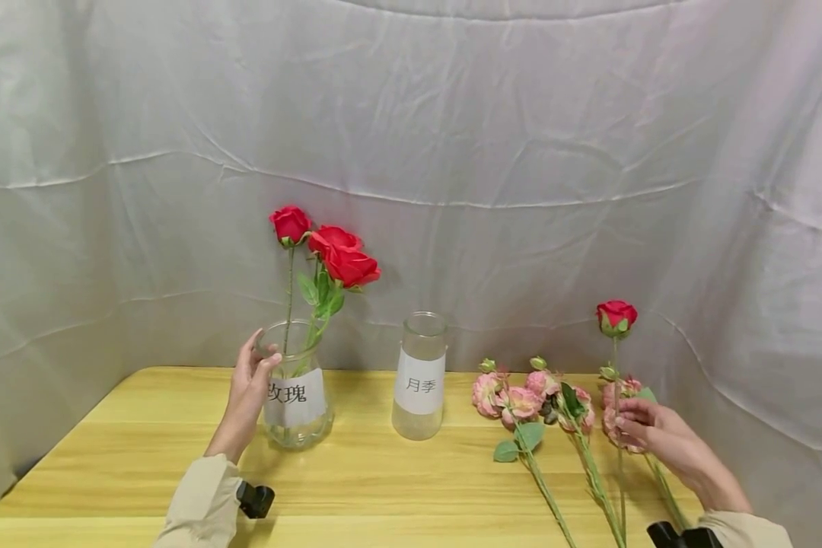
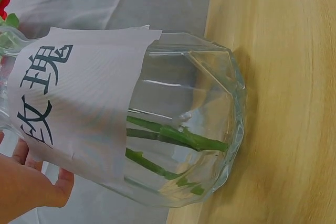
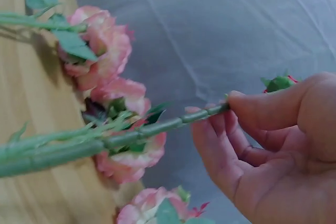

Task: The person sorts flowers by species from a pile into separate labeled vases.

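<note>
At the left, my left hand grips the neck of a wide glass vase with a paper label. Several red roses stand in it, and their green stem ends show through the glass in the left wrist view. My right hand pinches the stem of a single red rose between thumb and fingers. This rose is upright, its bloom above the hand. Pink flowers lie on the table beside and beneath that hand.
A narrower glass vase with its own paper label stands near the middle of the wooden table. Behind the table hangs a grey cloth, which also runs along both sides.
</note>
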Demonstrator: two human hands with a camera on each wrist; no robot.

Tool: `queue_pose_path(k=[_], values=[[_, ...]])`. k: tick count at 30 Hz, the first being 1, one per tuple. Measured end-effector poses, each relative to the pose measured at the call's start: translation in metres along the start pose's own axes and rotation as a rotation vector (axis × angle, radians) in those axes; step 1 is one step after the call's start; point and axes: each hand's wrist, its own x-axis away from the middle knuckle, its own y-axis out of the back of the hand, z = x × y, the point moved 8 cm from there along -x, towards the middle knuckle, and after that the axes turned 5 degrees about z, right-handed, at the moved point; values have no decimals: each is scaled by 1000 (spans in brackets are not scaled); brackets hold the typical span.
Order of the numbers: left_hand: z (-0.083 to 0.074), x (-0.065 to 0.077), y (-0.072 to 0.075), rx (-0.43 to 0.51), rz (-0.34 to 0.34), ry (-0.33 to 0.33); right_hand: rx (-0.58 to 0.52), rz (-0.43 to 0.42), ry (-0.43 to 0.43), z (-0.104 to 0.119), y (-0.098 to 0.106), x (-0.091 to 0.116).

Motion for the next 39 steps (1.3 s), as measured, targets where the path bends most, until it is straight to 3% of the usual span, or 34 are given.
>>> queue_pose_path(k=[4, 10, 14, 18, 21, 32, 39], values=[[0, 0, 0, -1, -4, 3, 46, -80, 33, 9, 8, 6], [1, 0, 1, -5, -9, 7, -50, -151, 93, 18, 6, 6], [1, 0, 1, -4, -6, 4, -247, -145, 176, 23, -7, 1], [0, 1, 1, -6, -9, 2, -457, -75, 258, 27, -28, -6], [0, 0, 1, -9, -10, 1, -549, -32, 290, 31, -43, -11], [-1, -1, 2, -12, -4, -5, -528, -109, 199, 48, -72, -16], [-1, -1, 2, -15, -3, -6, -496, -137, 238, 70, -83, -23]])
